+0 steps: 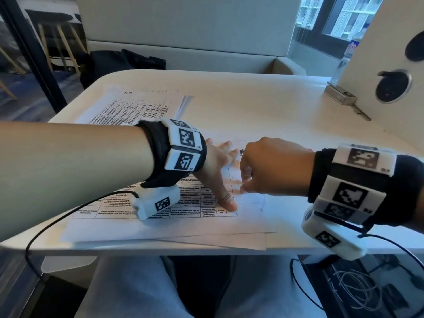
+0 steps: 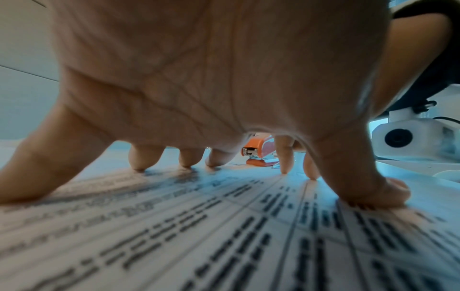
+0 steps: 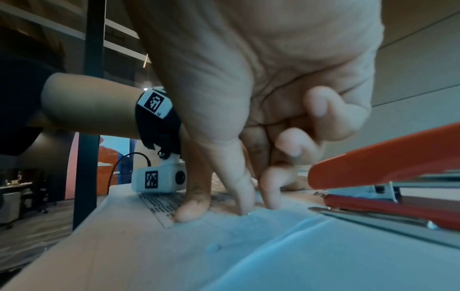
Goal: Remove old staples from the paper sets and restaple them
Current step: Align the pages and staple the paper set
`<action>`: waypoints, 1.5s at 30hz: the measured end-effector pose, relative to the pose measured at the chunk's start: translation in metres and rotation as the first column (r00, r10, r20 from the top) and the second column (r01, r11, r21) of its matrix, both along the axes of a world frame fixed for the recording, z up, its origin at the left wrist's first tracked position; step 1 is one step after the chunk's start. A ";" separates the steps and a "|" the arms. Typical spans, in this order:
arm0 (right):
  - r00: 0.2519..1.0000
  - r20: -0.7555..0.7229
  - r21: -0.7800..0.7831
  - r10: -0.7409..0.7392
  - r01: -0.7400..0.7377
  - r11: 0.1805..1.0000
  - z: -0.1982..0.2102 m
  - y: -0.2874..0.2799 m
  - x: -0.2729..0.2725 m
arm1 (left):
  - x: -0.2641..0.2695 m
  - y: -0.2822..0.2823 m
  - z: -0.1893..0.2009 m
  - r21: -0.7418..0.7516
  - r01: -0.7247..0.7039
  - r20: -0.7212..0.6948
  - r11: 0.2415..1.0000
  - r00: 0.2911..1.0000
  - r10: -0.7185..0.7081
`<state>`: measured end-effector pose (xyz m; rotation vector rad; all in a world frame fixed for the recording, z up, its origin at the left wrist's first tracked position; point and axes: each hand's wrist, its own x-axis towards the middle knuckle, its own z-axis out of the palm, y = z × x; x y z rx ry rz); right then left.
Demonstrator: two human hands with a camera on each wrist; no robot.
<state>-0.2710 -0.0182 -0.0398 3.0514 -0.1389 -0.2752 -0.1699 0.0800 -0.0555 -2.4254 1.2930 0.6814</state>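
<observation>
Left hand [image 1: 215,166] splayed flat, pinning paper set [image 1: 142,203]; right hand [image 1: 273,166] pinching at something tiny, likely the staple. I'd keep the sheets pinned and lift straight.

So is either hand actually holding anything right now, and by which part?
The left hand presses the top paper set flat with spread fingers. The right hand has fingertips on the sheet beside the stapler; whether it pinches a staple cannot be told.

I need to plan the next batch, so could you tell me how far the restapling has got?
Done: nothing provably; whether the far paper set is finished cannot be told. In hand: the left hand presses the near paper set flat while the right hand picks at its corner. Left: restapling; the orange stapler lies unheld.
</observation>
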 end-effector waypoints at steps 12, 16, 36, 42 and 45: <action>0.998 -0.037 0.090 -0.051 0.054 0.994 -0.001 0.002 0.001 | 0.001 0.000 0.000 -0.009 0.003 -0.002 1.000 1.000 -0.003; 0.992 -0.094 0.119 -0.079 0.090 0.989 -0.002 0.003 0.003 | 0.001 0.000 0.000 -0.016 -0.001 -0.008 1.000 1.000 0.001; 0.951 -0.067 -0.015 0.302 -0.304 0.953 0.006 -0.014 0.007 | 0.008 -0.001 -0.007 -0.043 0.005 -0.040 0.999 0.999 -0.007; 0.794 -0.251 -0.275 0.553 -0.606 0.746 0.004 -0.018 0.007 | 0.010 -0.001 -0.009 -0.046 0.005 -0.030 0.999 1.000 -0.006; 0.751 -0.251 -0.295 0.611 -0.661 0.690 0.002 -0.022 0.009 | 0.012 -0.002 -0.012 -0.046 0.021 -0.035 0.999 0.999 -0.023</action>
